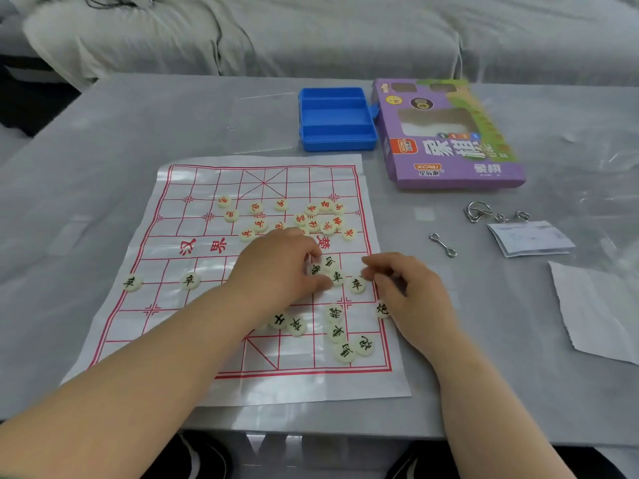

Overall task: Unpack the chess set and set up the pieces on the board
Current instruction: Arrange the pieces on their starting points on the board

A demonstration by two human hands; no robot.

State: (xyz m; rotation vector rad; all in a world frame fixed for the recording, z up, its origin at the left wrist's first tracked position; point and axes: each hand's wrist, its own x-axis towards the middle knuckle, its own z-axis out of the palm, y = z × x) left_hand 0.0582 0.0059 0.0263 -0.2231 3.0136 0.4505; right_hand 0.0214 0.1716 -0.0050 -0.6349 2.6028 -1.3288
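On the paper xiangqi board [173, 326], my left hand [276, 267] pinches a black-marked piece [315, 270], my right hand [404, 285] curled beside a neighbouring piece [356, 284], whether gripping I cannot tell.

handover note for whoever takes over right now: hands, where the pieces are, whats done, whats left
Left hand: thumb and forefinger curled round a black piece mid-board.
Right hand: fingers curled beside that cluster; whether it holds anything is unclear.
Board lies flat on the table; blue case open, purple box beside it.
Done: set unpacked; two black pieces sit on a line at the near half's left.
Left: red pieces are heaped on the far half, other black pieces loose at the near right; all need placing.
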